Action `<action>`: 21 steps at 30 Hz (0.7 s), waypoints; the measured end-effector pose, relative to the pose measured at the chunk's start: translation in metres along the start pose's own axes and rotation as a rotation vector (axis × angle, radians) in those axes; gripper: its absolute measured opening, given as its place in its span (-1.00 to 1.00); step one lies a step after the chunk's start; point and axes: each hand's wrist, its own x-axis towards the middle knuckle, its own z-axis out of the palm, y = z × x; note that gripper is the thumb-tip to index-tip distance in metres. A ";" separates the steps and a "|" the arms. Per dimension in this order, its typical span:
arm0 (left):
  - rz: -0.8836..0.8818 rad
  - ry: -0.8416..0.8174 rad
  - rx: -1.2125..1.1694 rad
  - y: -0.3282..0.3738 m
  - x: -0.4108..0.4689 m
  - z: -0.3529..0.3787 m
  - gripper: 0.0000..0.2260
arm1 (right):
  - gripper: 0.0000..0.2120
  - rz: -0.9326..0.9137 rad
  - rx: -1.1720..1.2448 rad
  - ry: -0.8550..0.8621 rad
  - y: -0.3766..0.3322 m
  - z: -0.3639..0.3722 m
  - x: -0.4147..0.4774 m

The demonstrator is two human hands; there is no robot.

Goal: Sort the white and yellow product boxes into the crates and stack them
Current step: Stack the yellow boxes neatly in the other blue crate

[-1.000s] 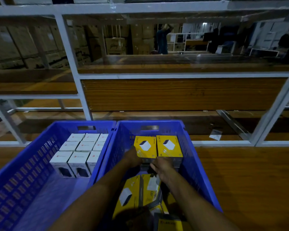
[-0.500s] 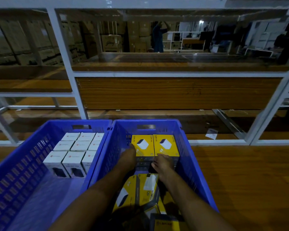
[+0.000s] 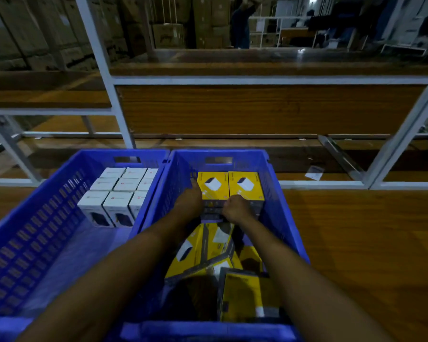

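Both hands are reaching into the right crate (image 3: 219,153) in the lower middle of the frame. The left hand (image 3: 188,202) is lying with straight fingers (image 3: 194,185) flat along the left side of the stacked yellow boxes (image 3: 214,191), reaching almost to the crate's far wall, while the right hand (image 3: 235,209) is curling against the dark front face of the same stack, just below the seam between the two top boxes. Whether that hand is pinching anything or only pressing with its knuckles cannot be told, since its fingers are tucking under and out of sight. The stack is sitting directly ahead of both hands and touching them, its row running left to right across the crate's far end; the left hand is reaching farther along it. Loose yellow boxes (image 3: 195,250) are lying tilted and jumbled beneath the forearms, partly hidden by them and by shadow, so their count is unclear. White boxes (image 3: 120,187) are standing in neat rows at the far end of the left crate (image 3: 59,191), just beside.
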 end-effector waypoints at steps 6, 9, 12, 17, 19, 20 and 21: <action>0.191 -0.195 0.043 0.005 -0.021 -0.012 -0.68 | -0.71 0.017 -0.243 -0.285 0.006 -0.007 -0.010; 0.207 -0.354 -0.013 0.006 -0.031 -0.010 -0.79 | -0.84 0.033 -0.280 -0.312 0.007 -0.006 -0.016; 0.212 -0.354 -0.093 0.002 -0.030 -0.019 -0.85 | -0.63 0.091 -0.207 -0.221 0.008 -0.006 -0.011; 0.188 -0.307 -0.370 -0.002 -0.027 -0.035 -0.80 | -0.67 0.050 -0.112 -0.128 -0.006 -0.019 0.002; 0.148 -0.262 -0.425 -0.003 -0.024 -0.035 -0.81 | -0.70 0.023 -0.205 -0.088 -0.006 -0.026 0.003; 0.115 -0.233 -0.419 -0.003 -0.022 -0.034 -0.69 | -0.73 -0.013 -0.239 -0.059 -0.007 -0.030 0.002; 0.092 -0.196 -0.398 -0.002 -0.022 -0.035 -0.58 | -0.78 -0.067 -0.242 -0.013 -0.007 -0.033 0.003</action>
